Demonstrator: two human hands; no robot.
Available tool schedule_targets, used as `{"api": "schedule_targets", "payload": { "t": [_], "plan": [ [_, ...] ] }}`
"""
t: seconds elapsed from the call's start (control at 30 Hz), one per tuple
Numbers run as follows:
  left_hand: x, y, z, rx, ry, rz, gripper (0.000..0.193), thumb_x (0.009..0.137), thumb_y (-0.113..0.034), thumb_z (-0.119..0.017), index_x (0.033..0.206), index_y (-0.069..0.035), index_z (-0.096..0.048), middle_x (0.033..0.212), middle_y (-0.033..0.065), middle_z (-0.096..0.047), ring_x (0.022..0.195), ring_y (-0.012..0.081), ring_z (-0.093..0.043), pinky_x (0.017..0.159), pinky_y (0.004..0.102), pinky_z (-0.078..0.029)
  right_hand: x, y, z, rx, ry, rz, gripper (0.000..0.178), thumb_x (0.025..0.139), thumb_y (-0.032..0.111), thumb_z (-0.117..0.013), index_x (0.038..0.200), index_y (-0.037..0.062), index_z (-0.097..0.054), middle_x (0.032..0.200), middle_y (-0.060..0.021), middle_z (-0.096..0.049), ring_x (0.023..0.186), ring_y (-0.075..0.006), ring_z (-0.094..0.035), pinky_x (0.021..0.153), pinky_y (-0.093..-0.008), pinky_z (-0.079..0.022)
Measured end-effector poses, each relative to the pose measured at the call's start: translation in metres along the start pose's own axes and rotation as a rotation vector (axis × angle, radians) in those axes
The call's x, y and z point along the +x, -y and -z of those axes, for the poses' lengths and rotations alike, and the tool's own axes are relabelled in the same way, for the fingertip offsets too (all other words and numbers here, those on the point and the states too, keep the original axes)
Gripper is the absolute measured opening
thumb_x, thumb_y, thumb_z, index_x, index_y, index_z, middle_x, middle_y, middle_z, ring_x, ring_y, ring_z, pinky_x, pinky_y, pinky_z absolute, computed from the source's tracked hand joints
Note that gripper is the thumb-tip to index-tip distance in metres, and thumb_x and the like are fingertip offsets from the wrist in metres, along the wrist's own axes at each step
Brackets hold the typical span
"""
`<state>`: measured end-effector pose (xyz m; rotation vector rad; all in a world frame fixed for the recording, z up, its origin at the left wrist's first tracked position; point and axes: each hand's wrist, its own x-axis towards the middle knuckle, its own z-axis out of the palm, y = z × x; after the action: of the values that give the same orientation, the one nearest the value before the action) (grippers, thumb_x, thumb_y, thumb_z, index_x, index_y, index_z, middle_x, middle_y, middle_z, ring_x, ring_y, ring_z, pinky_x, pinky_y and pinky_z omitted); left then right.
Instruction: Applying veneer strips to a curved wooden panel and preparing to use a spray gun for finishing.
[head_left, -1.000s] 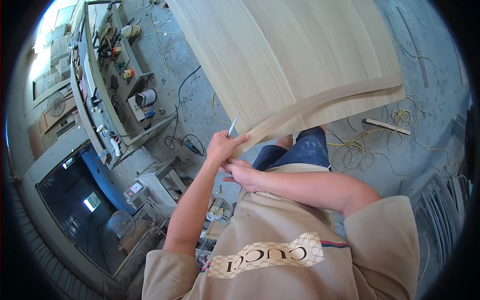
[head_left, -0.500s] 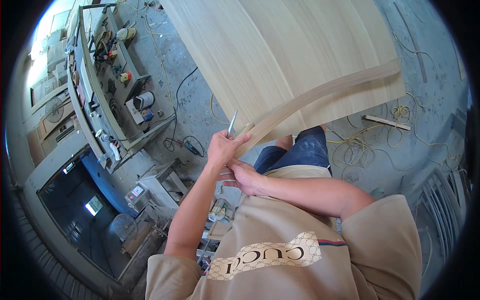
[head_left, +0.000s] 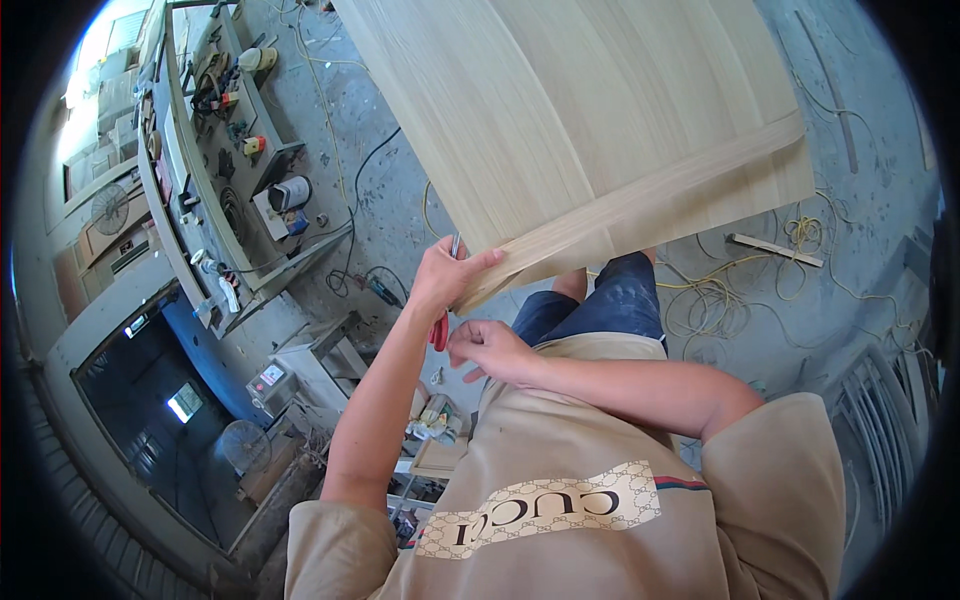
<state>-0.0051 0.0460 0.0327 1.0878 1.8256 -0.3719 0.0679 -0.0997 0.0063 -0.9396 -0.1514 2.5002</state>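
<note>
My left hand (head_left: pixel 447 278) is closed round scissors with red handles (head_left: pixel 438 332). Their metal blade tip shows above the fist. The left thumb lies on the end of a thin wood-grain edging strip (head_left: pixel 640 195), at the near left corner of a large pale wood board (head_left: pixel 560 90). This strip runs along the board's near edge, lying almost flat. Just below and right of the red handles is my right hand (head_left: pixel 495 352). Its fingers are loosely bent and partly apart, with nothing visible in them, close to my shirt.
On the left stands a long workbench (head_left: pixel 262 180) with tools and a white bucket (head_left: pixel 290 194). Yellow hoses (head_left: pixel 705 300) coil on the floor to the right, near a wooden batten (head_left: pixel 775 248). A power tool (head_left: pixel 382 291) with a dark cable lies beyond my left hand.
The strip has gone from bowed to almost flat along the board. In my left hand, the scissors have turned, baring the red handles and hiding most of the blade. My right hand's fingers have curled in.
</note>
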Motion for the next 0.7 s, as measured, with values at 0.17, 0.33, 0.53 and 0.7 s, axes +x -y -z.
{"api": "schedule_targets", "payload": {
  "t": [0.17,0.33,0.53,0.7],
  "plan": [
    [-0.005,-0.01,-0.004,-0.043,-0.039,-0.031,0.051,0.075,-0.039,-0.092,0.102,0.0,-0.071,0.092,0.0091,-0.075,0.079,0.0149,-0.069,0.074,0.0307,-0.054,0.003,0.002,-0.003,0.326,-0.081,0.051,0.023,0.107,0.03,-0.057,0.119,0.0118,-0.063,0.115,-0.0009,-0.07,0.109,-0.0118,-0.064,0.088,-0.0357,-0.053],
    [-0.009,-0.015,-0.006,-0.099,-0.029,-0.047,0.05,0.075,-0.036,-0.092,0.104,-0.001,-0.072,0.093,0.0087,-0.075,0.08,0.014,-0.069,0.075,0.031,-0.055,0.005,-0.001,0.009,0.487,0.046,0.024,0.022,0.105,0.027,-0.06,0.122,0.014,-0.062,0.117,0.0021,-0.071,0.112,-0.0107,-0.064,0.089,-0.0318,-0.046],
    [-0.001,-0.007,-0.01,-0.116,-0.035,-0.052,0.043,0.075,-0.036,-0.092,0.086,-0.005,-0.064,0.078,0.0011,-0.066,0.069,0.0097,-0.059,0.064,0.0291,-0.049,0.005,-0.007,0.019,0.25,0.065,0.077,0.033,0.097,0.025,-0.069,0.125,0.0099,-0.061,0.115,-0.0006,-0.071,0.106,-0.0114,-0.065,0.083,-0.0302,-0.046],
    [0.011,0.002,-0.006,-0.155,-0.058,-0.089,0.058,0.074,-0.041,-0.093,0.069,-0.014,-0.042,0.066,-0.006,-0.048,0.06,0.0062,-0.041,0.053,0.027,-0.036,-0.017,-0.009,0.05,-0.176,0.226,0.074,0.041,0.096,0.013,-0.069,0.132,-0.0003,-0.055,0.107,-0.0049,-0.07,0.099,-0.0132,-0.066,0.084,-0.0308,-0.051]
  ]
}}
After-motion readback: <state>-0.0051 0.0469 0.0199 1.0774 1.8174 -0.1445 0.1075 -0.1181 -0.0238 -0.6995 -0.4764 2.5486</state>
